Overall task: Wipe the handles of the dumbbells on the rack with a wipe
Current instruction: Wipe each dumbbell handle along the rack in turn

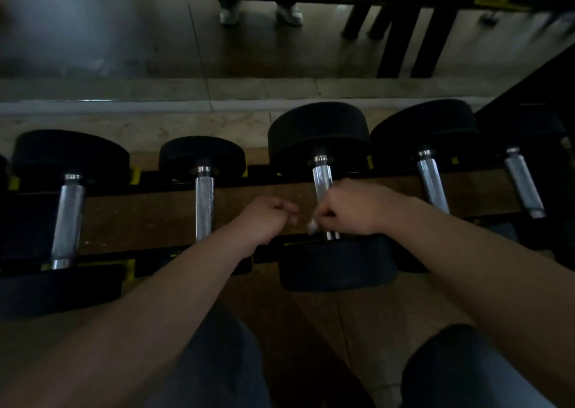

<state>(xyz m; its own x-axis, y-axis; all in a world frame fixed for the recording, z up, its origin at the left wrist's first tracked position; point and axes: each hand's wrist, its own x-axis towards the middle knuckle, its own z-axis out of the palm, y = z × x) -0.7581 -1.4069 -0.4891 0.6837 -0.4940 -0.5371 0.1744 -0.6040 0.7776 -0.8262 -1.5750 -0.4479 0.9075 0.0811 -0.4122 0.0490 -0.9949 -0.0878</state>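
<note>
I'm looking down into a dim gym with a pale tiled floor [124, 50] beyond a low dumbbell rack [149, 176] of black rails and yellow saddles. 5 chrome-handled dumbbells with black round heads lie side by side across it.

The third dumbbell [317, 134] from my left is the one being worked on. The right hand [348, 208] is curled round the near half of its handle [322, 177], and the far half shows bare and shiny above the knuckles. A small white corner of the wipe [312, 228] pokes out at the fingertips, so the wipe sits pressed between palm and bar. The left hand [267, 218] hangs just beside it over the gap between handles. Its fingers are loosely curled and I see nothing in them, though it is blurred.

I judge this to be mid-wipe on handle 3. Next, the hand needs to slide along the bar to its far collar with the wipe kept wrapped round it. It then shifts to the fourth handle [432, 183] on the right, with the cloth kept from bunching.
</note>
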